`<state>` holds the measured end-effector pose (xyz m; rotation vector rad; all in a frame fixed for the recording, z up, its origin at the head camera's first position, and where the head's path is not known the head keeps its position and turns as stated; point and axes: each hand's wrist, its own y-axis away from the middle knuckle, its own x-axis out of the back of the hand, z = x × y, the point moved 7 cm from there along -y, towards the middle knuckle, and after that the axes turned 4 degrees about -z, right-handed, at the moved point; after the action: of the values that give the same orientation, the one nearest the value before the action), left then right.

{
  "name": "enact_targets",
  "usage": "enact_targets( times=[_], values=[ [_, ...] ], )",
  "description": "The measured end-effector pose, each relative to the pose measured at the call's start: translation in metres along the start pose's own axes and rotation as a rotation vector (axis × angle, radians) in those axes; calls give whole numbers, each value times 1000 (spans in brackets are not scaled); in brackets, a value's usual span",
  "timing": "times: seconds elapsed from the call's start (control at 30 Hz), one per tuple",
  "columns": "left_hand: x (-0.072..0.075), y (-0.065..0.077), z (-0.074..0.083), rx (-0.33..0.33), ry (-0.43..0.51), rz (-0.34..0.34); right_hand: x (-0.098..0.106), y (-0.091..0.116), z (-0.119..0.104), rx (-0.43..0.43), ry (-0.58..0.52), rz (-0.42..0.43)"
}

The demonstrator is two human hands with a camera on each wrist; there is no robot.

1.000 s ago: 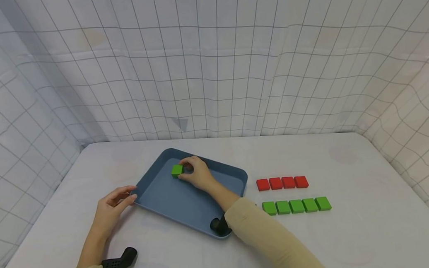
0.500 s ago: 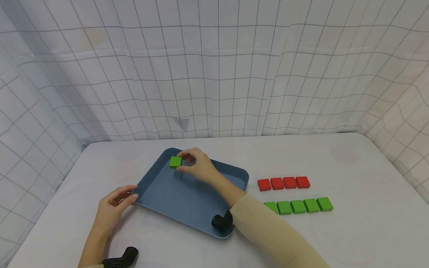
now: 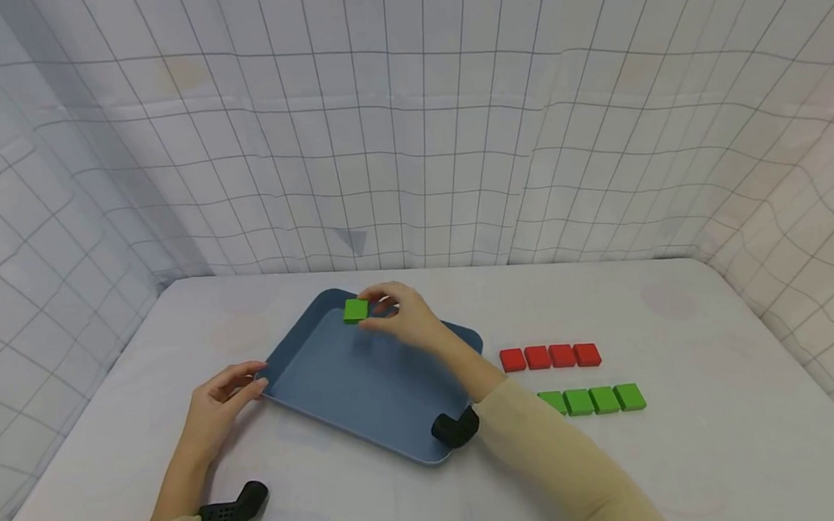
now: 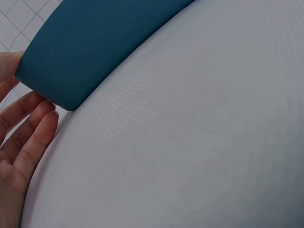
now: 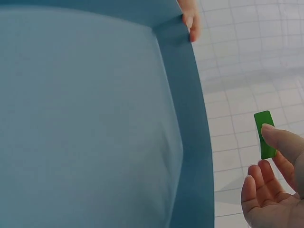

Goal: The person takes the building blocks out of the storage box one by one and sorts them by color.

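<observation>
A green block (image 3: 356,310) is pinched between the thumb and a finger of my right hand (image 3: 408,319), over the far part of the blue tray (image 3: 353,378). In the right wrist view the thumb lies on the block (image 5: 264,142), which stands narrow side out. The tray sits at an angle on the table. At its left corner my left hand (image 3: 215,404) holds the rim between thumb and fingers. From the left wrist view, the fingertips (image 4: 46,116) meet the outside of the tray corner (image 4: 71,90).
To the right of the tray lies a row of several red blocks (image 3: 550,357). Nearer me is a row of several green blocks (image 3: 591,401), its left end hidden by my right sleeve (image 3: 547,461). A white gridded curtain (image 3: 408,132) hangs behind the table.
My right hand has lifted the green block off the lower position in the tray, then shifted it right. The left hand and tray look the same.
</observation>
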<state>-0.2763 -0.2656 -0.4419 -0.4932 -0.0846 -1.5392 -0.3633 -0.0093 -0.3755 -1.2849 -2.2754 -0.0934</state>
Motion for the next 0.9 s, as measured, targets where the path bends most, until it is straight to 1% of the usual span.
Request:
enact_targets(
  times=[0.33,0.6,0.77,0.9],
  values=[
    [-1,1,0,-3,5,1,20,19,-5,24,-50,5],
    [-1,1,-2,1,-1,3,37,37,-3,33,-18,16],
    [-1,1,-1,2,-7,5,53,50,-3,19,-14,36],
    [-1,1,0,-1,-7,10,66,60,2,-8,-21,45]
  ],
)
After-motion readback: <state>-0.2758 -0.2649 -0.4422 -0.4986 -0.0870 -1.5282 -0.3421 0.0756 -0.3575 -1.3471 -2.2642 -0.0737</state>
